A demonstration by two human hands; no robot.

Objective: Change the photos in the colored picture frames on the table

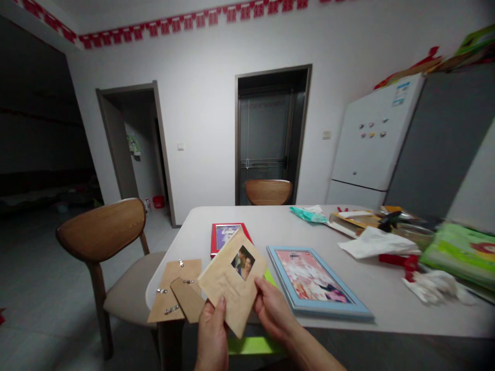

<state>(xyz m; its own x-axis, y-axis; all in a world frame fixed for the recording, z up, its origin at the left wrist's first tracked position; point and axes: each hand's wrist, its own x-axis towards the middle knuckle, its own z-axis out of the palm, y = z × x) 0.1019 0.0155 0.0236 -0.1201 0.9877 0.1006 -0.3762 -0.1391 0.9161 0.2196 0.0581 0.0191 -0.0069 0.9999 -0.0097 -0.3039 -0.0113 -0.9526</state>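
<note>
Between both hands is a cream-coloured card or booklet [222,288] with a small photo of two people and faint writing, tilted above the table's near edge. My left hand [213,330] grips its lower left edge with the thumb on top. On the right edge, my right hand [273,309] holds it the same way. Partly hidden beneath and behind it is a bright green frame-like piece [255,345]. To the left lies a brown frame backing board [176,270] with metal clips and a stand flap. A red picture frame [213,239] lies behind the card, a light blue picture frame [328,308] to the right.
The white table [270,226] also carries a teal packet [309,214], white tissue [377,242], crumpled white gloves or cloth [435,288] and a green package [464,257] at the right. Wooden chairs stand at the left [104,226] and far side [268,191].
</note>
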